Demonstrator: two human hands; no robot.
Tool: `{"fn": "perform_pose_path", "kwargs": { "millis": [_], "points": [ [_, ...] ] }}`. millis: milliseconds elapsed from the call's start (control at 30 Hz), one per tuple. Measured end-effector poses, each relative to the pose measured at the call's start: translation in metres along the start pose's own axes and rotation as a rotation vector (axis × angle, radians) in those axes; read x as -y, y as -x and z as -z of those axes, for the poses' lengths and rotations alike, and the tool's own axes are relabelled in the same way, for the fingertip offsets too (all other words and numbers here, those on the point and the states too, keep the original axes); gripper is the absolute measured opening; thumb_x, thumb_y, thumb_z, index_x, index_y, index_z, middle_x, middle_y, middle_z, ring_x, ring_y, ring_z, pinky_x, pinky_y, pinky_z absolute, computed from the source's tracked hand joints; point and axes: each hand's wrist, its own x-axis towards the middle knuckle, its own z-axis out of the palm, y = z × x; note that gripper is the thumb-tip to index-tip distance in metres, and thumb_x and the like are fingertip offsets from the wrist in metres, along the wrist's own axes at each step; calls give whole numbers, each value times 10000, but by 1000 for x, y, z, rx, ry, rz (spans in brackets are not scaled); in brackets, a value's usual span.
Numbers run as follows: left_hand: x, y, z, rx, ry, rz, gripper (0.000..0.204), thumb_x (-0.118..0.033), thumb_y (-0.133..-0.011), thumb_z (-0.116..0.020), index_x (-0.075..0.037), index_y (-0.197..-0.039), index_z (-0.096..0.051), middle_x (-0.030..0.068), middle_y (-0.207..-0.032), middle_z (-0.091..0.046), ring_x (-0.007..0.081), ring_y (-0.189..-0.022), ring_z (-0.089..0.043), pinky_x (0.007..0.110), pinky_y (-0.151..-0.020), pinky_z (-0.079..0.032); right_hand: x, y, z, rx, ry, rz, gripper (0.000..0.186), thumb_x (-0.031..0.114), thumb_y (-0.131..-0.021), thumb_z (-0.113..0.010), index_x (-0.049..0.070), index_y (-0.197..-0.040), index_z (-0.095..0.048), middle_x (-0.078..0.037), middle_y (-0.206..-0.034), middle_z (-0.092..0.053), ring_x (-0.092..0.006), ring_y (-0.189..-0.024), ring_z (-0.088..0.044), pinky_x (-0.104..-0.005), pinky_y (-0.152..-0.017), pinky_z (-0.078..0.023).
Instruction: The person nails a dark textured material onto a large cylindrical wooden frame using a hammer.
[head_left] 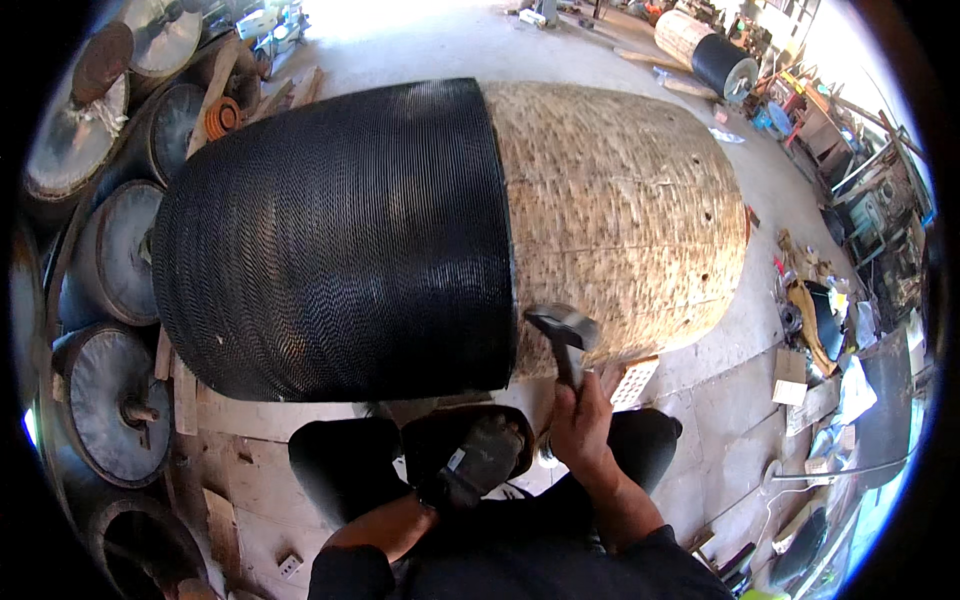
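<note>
Across the view in front of me lies a large drum. Its left part wears a black ridged covering (340, 240), and the right part is a bare tan, mottled surface (620, 210) with a few small dark holes. My right hand (582, 425), bare, is closed around the handle of a hammer (565, 328). The hammer's head is over the drum's lower edge, just right of the covering's seam; whether it touches is unclear. My left hand (480, 460), in a dark glove, is curled over a dark rounded thing (428, 440) between my knees. What its fingers hold is hidden.
Several round drums with grey end faces (115, 400) are stacked along the left, beside wooden planks (183, 385). A smaller half-black drum (722, 66) lies far right. A cardboard box (789, 378), white plastic (856, 392) and mixed scraps litter the right side.
</note>
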Motion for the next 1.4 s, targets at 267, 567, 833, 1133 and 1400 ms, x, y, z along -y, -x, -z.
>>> {"fn": "perform_pose_path", "kwargs": {
  "millis": [267,567,833,1133,1400],
  "points": [
    [-10,-11,13,8,-189,75,291,-188,-857,-547,-17,-1067,-653,173,-1079,-643,313,-1006,-598,490,-827,-475,-24,5,-21,176,278,-273,122,77,-937,-484,-35,-985,-494,-198,-776,-581,-418,-668,-561,-475,-651,-475],
    [-2,-5,3,-24,92,49,337,-203,-875,-545,3,-1133,-612,176,-1080,-649,346,-982,-619,482,-837,-490,-27,22,-6,53,287,108,210,171,-945,-547,-5,-1043,-604,-159,-840,-616,-243,-768,-607,-363,-656,-493],
    [17,-24,65,-140,374,200,235,-110,-868,-580,2,-1075,-576,186,-936,-624,332,-780,-647,397,-627,-525,-15,18,6,-65,-176,184,143,87,-945,-472,-46,-943,-525,-154,-779,-573,-269,-692,-572,-402,-641,-476],
    [128,-70,155,-814,-193,47,434,-79,-767,-694,-54,-1188,-593,146,-1153,-560,310,-966,-613,482,-820,-503,-41,42,-5,-11,175,-60,82,49,-918,-498,-13,-957,-532,-151,-723,-569,-263,-669,-578,-390,-646,-488],
    [139,-79,148,-879,-215,87,409,-61,-766,-679,-64,-1161,-570,147,-1147,-562,318,-965,-603,494,-831,-495,-31,25,-13,35,278,0,212,128,-930,-505,-5,-1049,-621,-198,-869,-614,-291,-718,-613,-419,-617,-486]
  ]
}}
